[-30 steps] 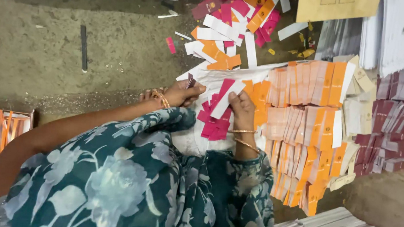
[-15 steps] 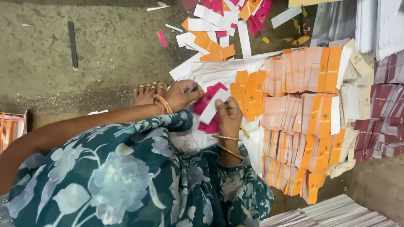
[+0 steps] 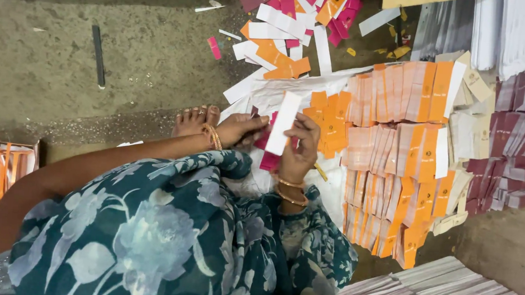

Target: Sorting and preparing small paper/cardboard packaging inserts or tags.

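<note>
I see the right hand [image 3: 299, 153] pinching a white card strip [image 3: 284, 123], long axis nearly upright, above pink cards; the left hand [image 3: 242, 129], fingers curled at its lower end, lies equally near.

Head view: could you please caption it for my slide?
Both hands, left hand and right hand, hold a white paper strip beside fanned orange cards.

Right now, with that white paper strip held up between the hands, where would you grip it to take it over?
Grip the white strip at its free upper end, coming from above on the far side. It stands nearly upright, and the right hand already pinches its lower part while the left hand sits beside its base, so only the top looks clear.
</note>
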